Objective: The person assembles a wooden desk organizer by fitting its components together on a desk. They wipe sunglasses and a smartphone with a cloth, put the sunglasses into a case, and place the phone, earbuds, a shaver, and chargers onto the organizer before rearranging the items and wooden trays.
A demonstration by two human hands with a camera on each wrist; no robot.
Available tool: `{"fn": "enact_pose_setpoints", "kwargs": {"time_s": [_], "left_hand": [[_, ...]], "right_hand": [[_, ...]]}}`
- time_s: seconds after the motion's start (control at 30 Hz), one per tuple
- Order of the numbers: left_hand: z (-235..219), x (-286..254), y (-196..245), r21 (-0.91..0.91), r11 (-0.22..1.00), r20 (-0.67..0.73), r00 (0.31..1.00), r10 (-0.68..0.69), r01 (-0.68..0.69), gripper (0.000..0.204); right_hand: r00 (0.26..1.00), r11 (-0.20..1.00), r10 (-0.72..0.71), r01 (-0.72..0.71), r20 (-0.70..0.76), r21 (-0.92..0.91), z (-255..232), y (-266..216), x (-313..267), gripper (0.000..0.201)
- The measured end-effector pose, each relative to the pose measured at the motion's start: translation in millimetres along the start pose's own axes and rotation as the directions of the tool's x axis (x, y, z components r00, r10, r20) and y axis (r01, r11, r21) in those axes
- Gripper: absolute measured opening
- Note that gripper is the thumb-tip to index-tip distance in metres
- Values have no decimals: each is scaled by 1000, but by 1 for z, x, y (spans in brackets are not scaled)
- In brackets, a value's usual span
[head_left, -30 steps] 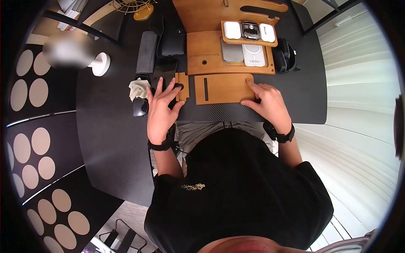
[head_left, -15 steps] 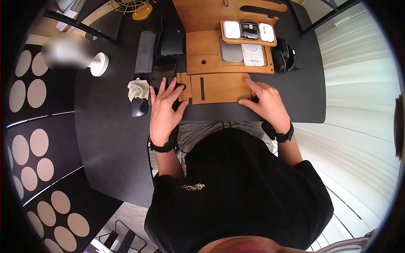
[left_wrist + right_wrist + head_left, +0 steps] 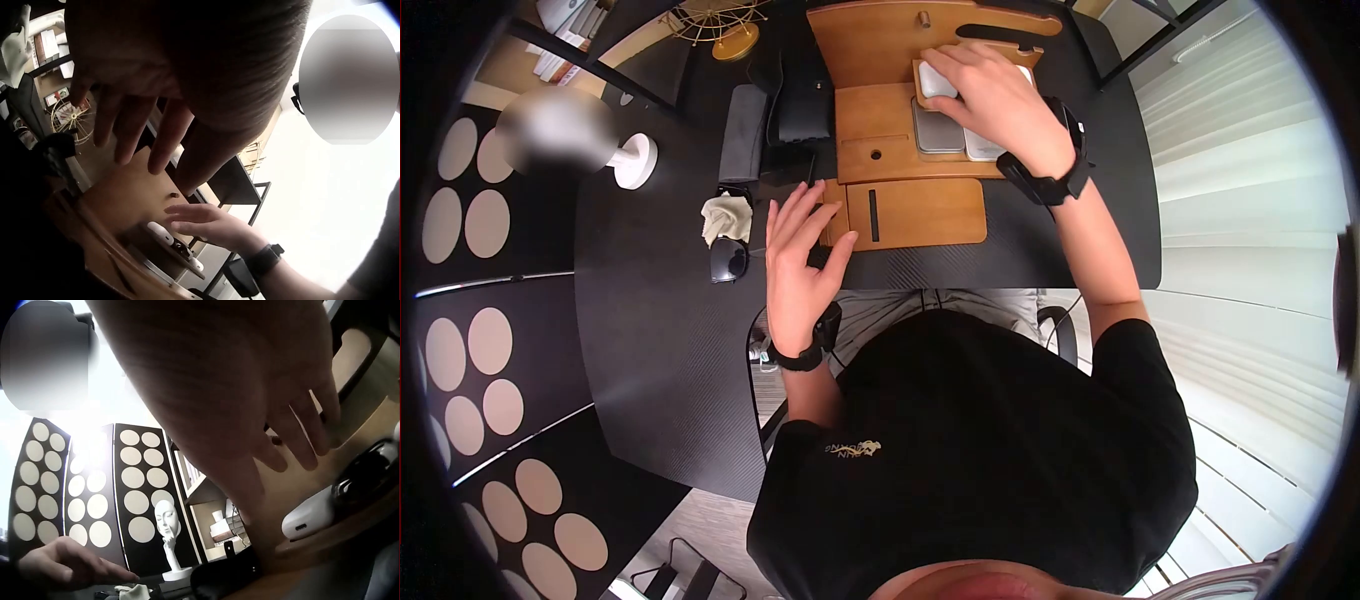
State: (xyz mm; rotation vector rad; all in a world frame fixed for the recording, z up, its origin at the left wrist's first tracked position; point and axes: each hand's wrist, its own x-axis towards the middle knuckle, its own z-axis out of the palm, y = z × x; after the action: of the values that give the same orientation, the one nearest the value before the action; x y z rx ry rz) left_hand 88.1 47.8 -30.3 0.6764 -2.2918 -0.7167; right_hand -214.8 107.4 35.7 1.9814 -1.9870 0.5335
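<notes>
My right hand (image 3: pixel 1005 110) reaches over the wooden organizer (image 3: pixel 865 115), above its small raised shelf. In the right wrist view its extended fingers hang close over a white earbud case (image 3: pixel 309 515) and a black watch (image 3: pixel 369 470). Nothing shows in its grasp. My left hand (image 3: pixel 795 280) lies at the left end of a flat wooden panel (image 3: pixel 935 212) with a dark slot, fingers spread and thumb apart. Its fingers partly cover a small notched wooden piece (image 3: pixel 837 190) that sits against the panel's left end.
Left of my left hand lie a crumpled cloth (image 3: pixel 727 217) and dark sunglasses (image 3: pixel 728 262). Behind them are a grey case (image 3: pixel 743 132) and a black pouch (image 3: pixel 802 112). A silver square (image 3: pixel 940 132) lies under the raised shelf. A white sculpture (image 3: pixel 167 519) stands at the left.
My right hand has left the panel's right end and moved up over the raised shelf. Earlier, the gap between the panel and the notched piece closed. My left hand stayed near that piece.
</notes>
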Motion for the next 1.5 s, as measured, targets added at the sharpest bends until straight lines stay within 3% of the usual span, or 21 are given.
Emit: {"fn": "enact_pose_setpoints", "kwargs": {"time_s": [0.07,0.2,0.3,0.37,0.4,0.43,0.47,0.5,0.53,0.6,0.67,0.8,0.87,0.93,1.0,1.03,1.27,1.37,1.43,1.47,1.5], "left_hand": [[0,-1,1,-10,1000,-7,1000,-3,3,32],[5,4,5,-58,998,3,1000,16,-15,33],[12,14,10,-101,994,16,999,52,-50,33],[19,20,13,-229,970,17,996,84,-78,46],[25,21,19,-230,970,17,996,85,-79,46],[32,22,28,-508,860,32,999,-33,44,54],[40,23,36,-736,659,81,987,-142,155,62],[47,22,37,-826,535,136,984,-113,175,65],[52,22,37,-827,533,138,984,-112,177,65],[60,22,37,-921,202,277,926,-256,332,52],[62,24,41,-930,218,242,941,-237,294,43],[64,21,43,-912,186,293,897,-332,366,37],[66,20,43,-913,164,294,880,-373,374,37],[68,18,39,-910,291,234,945,-227,295,34],[71,15,36,-918,289,221,955,-198,272,32],[71,14,35,-926,286,204,964,-170,247,30],[64,13,33,-910,324,220,964,-147,257,32],[64,11,31,-923,257,262,956,-131,288,31],[67,11,33,-893,362,219,960,-175,269,33],[69,10,31,-893,361,219,960,-175,269,33],[72,9,29,-855,454,195,966,-167,251,34]], "right_hand": [[995,999,37,-36,89,-10,16,4,2,51],[996,999,50,-49,78,-10,31,7,-2,49],[999,998,44,-45,32,42,23,0,-4,48],[993,994,7,5,-114,112,7,-12,-7,50],[993,994,8,5,-115,111,-1,-23,-11,50],[993,984,35,-14,-116,180,-10,-37,-18,50],[992,968,62,-32,-114,248,-16,-50,-25,51],[992,952,78,-46,-95,302,-19,-63,-33,52],[993,933,95,-62,-76,354,-20,-74,-40,52],[990,906,128,-93,-59,413,-17,-89,-53,54],[978,874,201,-154,-55,461,-12,-97,-65,52],[959,797,256,-138,-121,589,-11,-99,-77,43],[937,486,348,-210,33,848,-8,-91,-83,35],[928,478,366,-253,71,841,-5,-85,-84,30],[910,284,366,-311,197,907,5,-79,-87,28],[905,253,367,-320,215,913,10,-76,-91,26],[887,174,386,-338,252,925,18,-74,-98,26],[876,141,409,-336,255,931,19,-73,-101,25],[888,410,433,-350,158,842,8,-74,-101,26],[887,411,433,-350,158,842,3,-77,-99,26],[898,467,424,-324,112,823,-2,-80,-98,25]]}}
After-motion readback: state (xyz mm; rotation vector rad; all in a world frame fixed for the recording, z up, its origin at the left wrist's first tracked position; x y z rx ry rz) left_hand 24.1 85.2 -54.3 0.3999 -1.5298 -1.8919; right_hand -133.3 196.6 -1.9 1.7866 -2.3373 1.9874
